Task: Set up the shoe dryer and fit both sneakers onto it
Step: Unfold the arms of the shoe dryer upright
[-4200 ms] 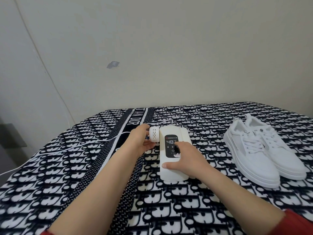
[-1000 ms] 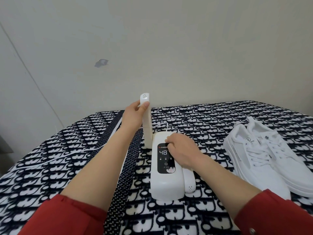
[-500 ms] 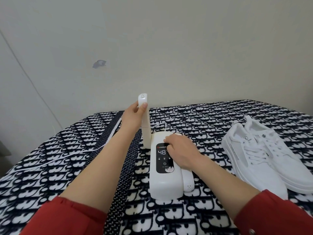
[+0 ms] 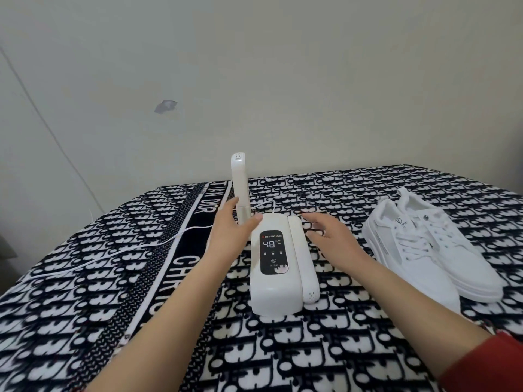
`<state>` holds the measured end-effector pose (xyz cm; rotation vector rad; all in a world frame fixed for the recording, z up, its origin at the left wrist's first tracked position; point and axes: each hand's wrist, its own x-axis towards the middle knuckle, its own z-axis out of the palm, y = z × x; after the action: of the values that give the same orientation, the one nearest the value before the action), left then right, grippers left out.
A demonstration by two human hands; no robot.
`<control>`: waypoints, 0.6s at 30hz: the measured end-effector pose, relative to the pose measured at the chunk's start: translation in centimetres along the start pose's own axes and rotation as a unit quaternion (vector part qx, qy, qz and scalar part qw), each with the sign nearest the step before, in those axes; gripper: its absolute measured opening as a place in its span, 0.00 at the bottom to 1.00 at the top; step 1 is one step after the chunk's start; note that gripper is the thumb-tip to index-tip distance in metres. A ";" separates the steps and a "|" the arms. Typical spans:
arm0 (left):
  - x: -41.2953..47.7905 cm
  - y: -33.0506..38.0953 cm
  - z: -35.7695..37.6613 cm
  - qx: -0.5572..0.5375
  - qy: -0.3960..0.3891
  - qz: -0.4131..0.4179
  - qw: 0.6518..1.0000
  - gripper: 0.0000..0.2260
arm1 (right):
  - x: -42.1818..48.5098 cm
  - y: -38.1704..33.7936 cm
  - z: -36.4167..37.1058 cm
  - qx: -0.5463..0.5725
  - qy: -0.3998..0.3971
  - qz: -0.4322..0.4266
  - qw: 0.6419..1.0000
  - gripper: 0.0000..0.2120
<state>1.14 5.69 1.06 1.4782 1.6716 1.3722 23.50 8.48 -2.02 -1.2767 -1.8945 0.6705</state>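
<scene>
Wall [image 4: 311, 80]: plain and pale, filling the top half, with one small grey scuff on it.
Blanket [image 4: 85, 306]: black-and-white lettered print, spread right across the surface under everything.
Sneakers: two white lace-ups side by side on the right, well apart from the dryer. The nearer sneaker [image 4: 410, 258] lies just beside the farther sneaker [image 4: 452, 241], toes toward the camera.
Shoe dryer [image 4: 271, 292]: white body lying flat on the blanket, dead centre between the two forearms.
Upright tube [image 4: 240, 182]: the dryer's left tube stands raised, almost vertical, rising from the body's far left corner.
Folded tube [image 4: 304, 258]: the right tube lies flat, tucked along the body's right edge.
Left hand [image 4: 232, 224]: down at the foot of the upright tube, thumb on the body's far left corner, fingers fairly straight alongside the tube. Loose, no clear grip.
Right hand [image 4: 331, 236]: spread wide and holding nothing, fingertips just beside the far end of the folded tube. It is blurred, so contact is anyone's call.
Cord [image 4: 127, 250]: thin and white, trailing left across the blanket.
Display [image 4: 274, 251]: black panel, lit, reading 48 °C.
</scene>
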 end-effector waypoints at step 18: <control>-6.9 -1.2 3.0 0.056 -0.071 -0.043 0.995 0.43 | -6.9 1.5 0.3 0.041 -0.075 0.070 0.994 0.25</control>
<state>5.12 0.42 -2.66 1.5095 1.7247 1.1172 25.63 2.62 -5.26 -1.3473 -1.8881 0.9319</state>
